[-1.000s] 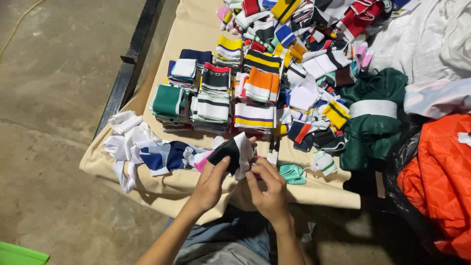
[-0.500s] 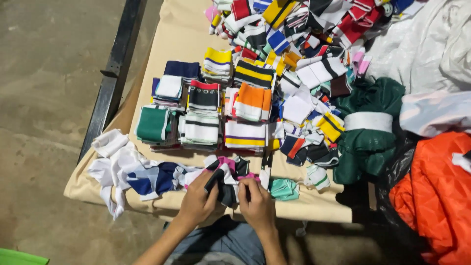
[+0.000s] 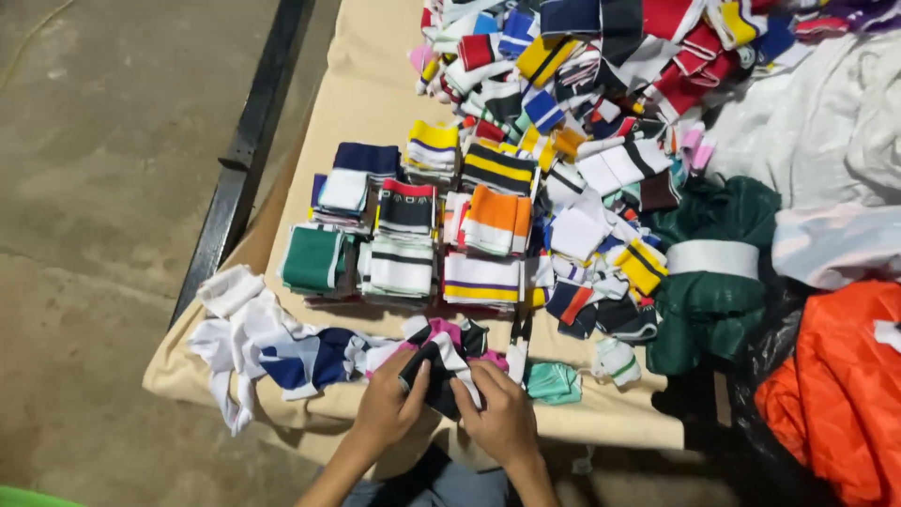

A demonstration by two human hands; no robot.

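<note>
My left hand [image 3: 387,406] and right hand [image 3: 502,418] had fingers clenched on a black cloth piece [image 3: 434,377]. It lay near on the tan-covered counter [image 3: 375,84], concrete floor [image 3: 103,141] to the left.

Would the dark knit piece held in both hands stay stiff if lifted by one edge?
Probably not: the dark knit piece bends between the left hand and right hand, so likely floppy. Probably light, like the thin loose pieces crumpled beside it.

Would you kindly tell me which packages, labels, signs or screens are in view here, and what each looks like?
Orange bag: bottom right, bulging, crinkled, with a small white patch on it.
Dark green bundle: right of the fabric stacks, lumpy, wrapped by a plain white band.
No signs or screens show.
</note>
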